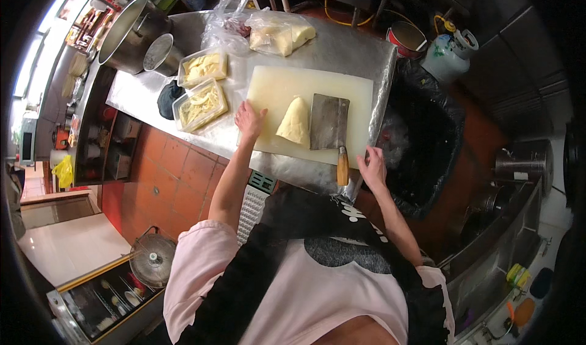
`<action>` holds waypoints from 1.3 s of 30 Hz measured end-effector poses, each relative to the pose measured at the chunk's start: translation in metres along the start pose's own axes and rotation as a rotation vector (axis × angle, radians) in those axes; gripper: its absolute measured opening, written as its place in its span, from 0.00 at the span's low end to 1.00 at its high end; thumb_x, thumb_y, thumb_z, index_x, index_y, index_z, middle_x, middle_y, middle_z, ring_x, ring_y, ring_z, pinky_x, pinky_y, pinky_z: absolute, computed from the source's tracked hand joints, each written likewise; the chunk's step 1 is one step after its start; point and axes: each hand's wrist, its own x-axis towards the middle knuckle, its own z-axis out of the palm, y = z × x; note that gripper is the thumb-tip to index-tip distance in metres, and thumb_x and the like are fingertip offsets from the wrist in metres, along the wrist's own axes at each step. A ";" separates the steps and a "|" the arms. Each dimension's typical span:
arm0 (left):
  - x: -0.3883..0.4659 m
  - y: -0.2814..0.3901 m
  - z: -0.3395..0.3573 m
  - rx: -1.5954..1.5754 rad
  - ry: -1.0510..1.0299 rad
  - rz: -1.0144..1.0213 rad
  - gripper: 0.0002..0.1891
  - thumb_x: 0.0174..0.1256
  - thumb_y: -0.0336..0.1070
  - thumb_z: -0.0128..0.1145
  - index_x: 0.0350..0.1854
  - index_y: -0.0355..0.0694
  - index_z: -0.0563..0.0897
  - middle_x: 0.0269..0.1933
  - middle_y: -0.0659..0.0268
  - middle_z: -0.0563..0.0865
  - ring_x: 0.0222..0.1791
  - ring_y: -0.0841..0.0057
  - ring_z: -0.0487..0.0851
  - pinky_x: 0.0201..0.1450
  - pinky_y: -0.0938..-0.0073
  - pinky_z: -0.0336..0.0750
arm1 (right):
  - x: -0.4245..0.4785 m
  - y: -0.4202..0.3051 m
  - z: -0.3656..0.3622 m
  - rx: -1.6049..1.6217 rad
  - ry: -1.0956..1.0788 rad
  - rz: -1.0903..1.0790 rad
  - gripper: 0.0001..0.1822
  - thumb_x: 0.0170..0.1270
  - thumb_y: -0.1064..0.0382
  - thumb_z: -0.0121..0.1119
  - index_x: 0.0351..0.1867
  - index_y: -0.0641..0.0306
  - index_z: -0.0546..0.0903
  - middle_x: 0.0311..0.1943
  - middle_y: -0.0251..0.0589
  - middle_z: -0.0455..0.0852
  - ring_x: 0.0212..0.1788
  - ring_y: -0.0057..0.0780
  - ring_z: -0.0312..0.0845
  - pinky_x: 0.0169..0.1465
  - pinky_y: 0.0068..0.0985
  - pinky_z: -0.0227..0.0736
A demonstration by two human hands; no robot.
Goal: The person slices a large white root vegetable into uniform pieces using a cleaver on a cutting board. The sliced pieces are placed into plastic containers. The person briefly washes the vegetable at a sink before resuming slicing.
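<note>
A white plastic cutting board (274, 81) lies on the stainless steel table. On it rests a pale yellow, cone-shaped piece of food (295, 123), perhaps bamboo shoot, beside a cleaver (328, 120). The cleaver's wooden handle (343, 166) juts over the board's near edge. At the board's left edge is my left hand (249, 119), fingers apart, holding nothing. My right hand (373, 165) is at the near right corner, its fingers partly bent; whether it grips the board's edge is unclear. Two plastic tubs hold cut pale pieces (201, 68) and thin strips (200, 105).
Plastic bags with pale chunks (272, 36) lie at the table's far side. A large steel pot (132, 38) and a smaller metal container (160, 56) stand far left, near a dark cloth-like bundle (170, 100). Right of the table are a black-lined bin (416, 139) and gas cylinder (446, 56).
</note>
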 end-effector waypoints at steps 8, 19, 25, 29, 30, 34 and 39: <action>-0.079 0.063 -0.055 -0.406 -0.214 0.699 0.32 0.42 0.32 0.67 0.56 0.51 0.73 0.63 0.56 0.63 0.61 0.53 0.64 0.61 0.60 0.64 | -0.015 -0.085 0.017 -0.278 -0.089 0.070 0.37 0.51 0.56 0.63 0.62 0.63 0.61 0.48 0.52 0.69 0.46 0.50 0.74 0.47 0.39 0.73; 0.018 0.029 -0.052 -0.412 -0.493 1.253 0.29 0.47 0.23 0.59 0.55 0.53 0.75 0.59 0.64 0.70 0.59 0.63 0.69 0.54 0.68 0.74 | -0.019 -0.094 -0.040 0.016 0.167 0.004 0.22 0.47 0.68 0.58 0.46 0.71 0.68 0.36 0.49 0.70 0.40 0.44 0.71 0.45 0.33 0.67; -0.019 0.013 -0.062 -0.538 -0.480 0.810 0.28 0.49 0.24 0.58 0.57 0.49 0.73 0.58 0.61 0.71 0.57 0.63 0.70 0.55 0.66 0.71 | -0.018 -0.134 -0.041 0.786 -0.091 0.305 0.11 0.61 0.66 0.52 0.42 0.68 0.69 0.21 0.35 0.74 0.19 0.18 0.70 0.27 0.20 0.68; -0.042 0.019 -0.052 -0.664 -0.374 0.531 0.26 0.48 0.21 0.57 0.54 0.43 0.74 0.55 0.58 0.74 0.56 0.60 0.71 0.56 0.66 0.69 | -0.002 -0.142 -0.031 0.542 -0.014 0.265 0.07 0.63 0.65 0.52 0.33 0.68 0.73 0.15 0.32 0.73 0.16 0.18 0.68 0.21 0.20 0.64; -0.044 0.023 -0.053 -0.718 -0.376 0.517 0.25 0.48 0.21 0.55 0.53 0.43 0.74 0.55 0.58 0.73 0.56 0.60 0.71 0.57 0.66 0.68 | 0.000 -0.141 -0.032 0.499 0.000 0.184 0.07 0.62 0.65 0.52 0.33 0.68 0.73 0.15 0.34 0.73 0.16 0.19 0.69 0.21 0.21 0.64; -0.046 0.028 -0.049 -0.819 -0.390 0.508 0.23 0.48 0.21 0.52 0.50 0.41 0.75 0.57 0.55 0.72 0.58 0.58 0.70 0.60 0.65 0.66 | 0.018 -0.147 -0.047 0.330 -0.045 0.000 0.07 0.62 0.66 0.51 0.31 0.69 0.74 0.14 0.43 0.74 0.15 0.29 0.72 0.21 0.27 0.66; -0.057 0.033 -0.049 -0.838 -0.383 0.453 0.23 0.48 0.24 0.57 0.51 0.42 0.74 0.59 0.53 0.68 0.62 0.56 0.65 0.61 0.61 0.64 | 0.043 -0.163 -0.051 -0.181 -0.226 -0.213 0.08 0.61 0.65 0.52 0.30 0.68 0.73 0.16 0.49 0.77 0.17 0.43 0.76 0.22 0.34 0.69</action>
